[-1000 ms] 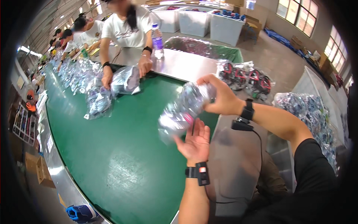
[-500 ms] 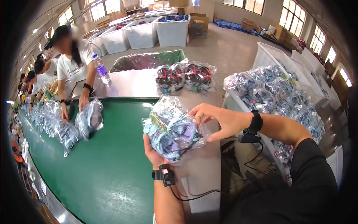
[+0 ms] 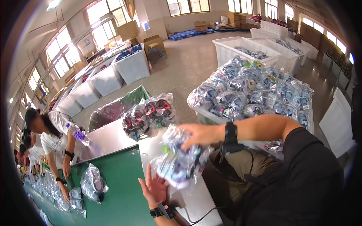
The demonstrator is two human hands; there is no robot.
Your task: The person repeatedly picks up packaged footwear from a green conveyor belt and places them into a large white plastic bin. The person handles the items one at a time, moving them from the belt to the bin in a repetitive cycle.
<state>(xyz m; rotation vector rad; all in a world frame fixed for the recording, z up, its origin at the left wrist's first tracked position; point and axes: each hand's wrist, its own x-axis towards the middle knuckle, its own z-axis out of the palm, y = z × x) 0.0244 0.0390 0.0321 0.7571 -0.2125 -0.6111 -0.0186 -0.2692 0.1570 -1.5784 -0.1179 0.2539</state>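
A clear plastic bag of light blue and lilac shoes [image 3: 179, 169] hangs over the metal table end [image 3: 201, 201], blurred by motion. My right hand [image 3: 201, 134] grips its upper part from above; the fingertips are partly hidden. Palm up, my left hand [image 3: 155, 188] is open with its fingers spread, close to the bag's lower left side. Two bags of black and red shoes [image 3: 149, 115] lie on the metal surface just beyond. To the right, a white bin [image 3: 203, 114] is heaped with similar bagged light blue shoes [image 3: 247, 88].
A green conveyor belt [image 3: 120, 180] runs to the left, carrying bagged shoes [image 3: 93, 184]. A co-worker [image 3: 56, 137] handles bags there, near a water bottle [image 3: 78, 134]. More white bins [image 3: 132, 67] stand behind, and others [image 3: 237, 45] at the far right.
My view has swung to the right. The bag has left my left palm, and my right hand now grips it from above. The left hand has opened out beside it.
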